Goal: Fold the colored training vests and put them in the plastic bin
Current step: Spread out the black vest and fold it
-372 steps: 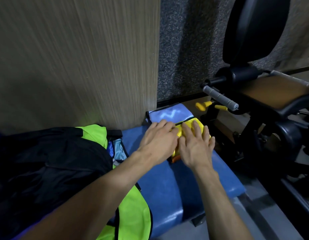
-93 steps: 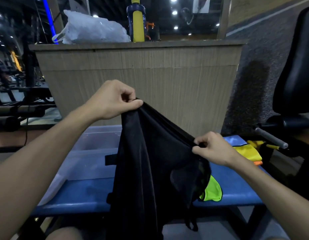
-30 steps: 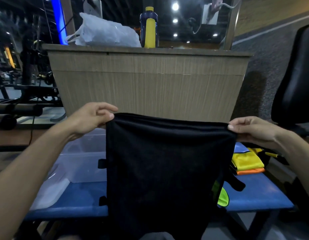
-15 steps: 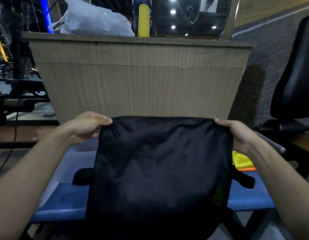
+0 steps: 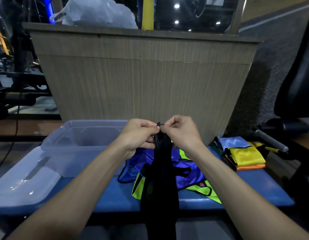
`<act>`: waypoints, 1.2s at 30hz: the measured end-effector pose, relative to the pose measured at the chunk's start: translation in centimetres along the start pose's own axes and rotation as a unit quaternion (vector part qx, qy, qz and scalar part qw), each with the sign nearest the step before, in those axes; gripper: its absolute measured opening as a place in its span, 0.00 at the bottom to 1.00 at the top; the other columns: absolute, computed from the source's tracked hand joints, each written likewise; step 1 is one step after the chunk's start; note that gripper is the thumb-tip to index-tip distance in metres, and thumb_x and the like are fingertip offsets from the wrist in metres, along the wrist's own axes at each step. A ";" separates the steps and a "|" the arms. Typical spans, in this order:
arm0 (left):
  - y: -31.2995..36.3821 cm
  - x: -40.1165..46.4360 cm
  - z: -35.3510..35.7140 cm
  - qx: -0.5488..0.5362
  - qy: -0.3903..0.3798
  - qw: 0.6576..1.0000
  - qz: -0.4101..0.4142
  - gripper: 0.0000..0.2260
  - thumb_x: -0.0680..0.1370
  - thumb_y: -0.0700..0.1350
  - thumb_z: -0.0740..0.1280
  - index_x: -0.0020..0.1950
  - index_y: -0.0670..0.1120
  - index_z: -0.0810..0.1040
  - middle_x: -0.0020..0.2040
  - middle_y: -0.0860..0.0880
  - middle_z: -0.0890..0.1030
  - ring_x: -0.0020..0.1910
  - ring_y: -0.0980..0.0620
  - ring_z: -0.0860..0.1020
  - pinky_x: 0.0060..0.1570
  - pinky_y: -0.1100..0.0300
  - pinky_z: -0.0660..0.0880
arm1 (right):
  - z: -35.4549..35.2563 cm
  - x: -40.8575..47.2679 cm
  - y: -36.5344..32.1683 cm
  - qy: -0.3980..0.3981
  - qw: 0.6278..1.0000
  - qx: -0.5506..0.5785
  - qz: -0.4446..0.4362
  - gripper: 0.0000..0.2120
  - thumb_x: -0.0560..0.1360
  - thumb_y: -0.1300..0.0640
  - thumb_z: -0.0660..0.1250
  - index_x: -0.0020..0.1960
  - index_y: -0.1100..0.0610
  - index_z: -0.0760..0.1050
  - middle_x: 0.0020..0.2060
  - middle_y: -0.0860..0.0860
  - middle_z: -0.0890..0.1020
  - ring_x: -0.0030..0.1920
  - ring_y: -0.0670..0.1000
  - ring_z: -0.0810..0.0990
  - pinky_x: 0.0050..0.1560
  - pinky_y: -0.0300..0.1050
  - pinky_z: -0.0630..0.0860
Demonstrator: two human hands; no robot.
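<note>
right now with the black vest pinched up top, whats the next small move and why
Probably lower the black vest onto the blue bench and fold it across: both hands pinch its top corners together, so it hangs halved lengthwise, too long for the bin.

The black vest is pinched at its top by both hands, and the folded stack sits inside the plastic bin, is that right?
Not quite. Both the left hand and right hand do pinch the black vest at its top, but the head view shows the folded stack lying on the blue bench, outside the plastic bin.
</note>
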State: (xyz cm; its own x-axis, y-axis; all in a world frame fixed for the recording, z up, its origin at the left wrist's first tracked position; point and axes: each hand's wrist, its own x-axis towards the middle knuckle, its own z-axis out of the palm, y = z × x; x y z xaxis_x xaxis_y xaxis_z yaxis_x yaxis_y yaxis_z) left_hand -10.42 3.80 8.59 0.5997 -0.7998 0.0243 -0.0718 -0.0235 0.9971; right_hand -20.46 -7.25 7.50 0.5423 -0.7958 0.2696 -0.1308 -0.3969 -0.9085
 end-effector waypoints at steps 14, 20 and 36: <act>0.9 -2.0 -2.5 -0.107 -0.077 0.991 -0.019 0.13 0.84 0.38 0.60 0.60 0.31 0.78 0.45 0.37 0.82 0.41 0.42 0.85 0.46 0.49 0.84 | 0.6 -2.7 -2.0 -0.016 0.977 -0.160 -0.142 0.08 0.70 0.52 0.79 0.47 0.52 0.84 0.37 0.44 0.85 0.38 0.39 0.82 0.42 0.32 0.76; -0.9 -3.9 -5.9 0.061 -0.051 0.988 0.129 0.10 0.85 0.44 0.62 0.57 0.49 0.83 0.50 0.47 0.85 0.50 0.42 0.85 0.48 0.49 0.84 | -2.4 -1.4 -2.2 -0.075 0.977 -0.037 -0.194 0.13 0.73 0.71 0.70 0.46 0.53 0.84 0.37 0.45 0.85 0.37 0.40 0.80 0.43 0.35 0.76; -2.2 -4.0 -6.0 0.302 0.124 0.837 0.440 0.26 0.70 0.54 0.77 0.65 0.50 0.75 0.60 0.67 0.70 0.63 0.53 0.70 0.66 0.58 0.68 | -8.8 1.6 -8.0 -0.205 0.952 -0.059 -0.220 0.15 0.76 0.72 0.67 0.44 0.53 0.86 0.44 0.68 0.82 0.42 0.50 0.83 0.46 0.40 0.80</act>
State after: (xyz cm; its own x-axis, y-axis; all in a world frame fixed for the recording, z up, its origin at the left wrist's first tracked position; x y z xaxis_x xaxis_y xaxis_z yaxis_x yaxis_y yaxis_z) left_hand -7.90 10.68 6.73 0.2442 -0.5203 0.8183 -0.9172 0.1500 0.3691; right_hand -25.88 -9.41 18.00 0.8415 -0.3039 0.4467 0.1058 -0.7181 -0.6879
